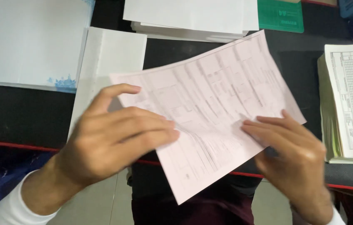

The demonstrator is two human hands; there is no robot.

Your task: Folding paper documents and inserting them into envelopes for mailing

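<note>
The left hand (114, 133) and right hand (293, 154) are motion-blurred. They cover parts of the pink printed sheet (210, 100), whose fine print is unreadable. The stack of forms (349, 104) runs off the right edge.

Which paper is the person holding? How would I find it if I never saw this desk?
Start at the dark desk with stacks of paper around its edges. In the middle, the left hand and the right hand hold one loose sheet tilted above the desk. It is pale pink and covered in printed tables, while the white stack behind it looks blank.
</note>
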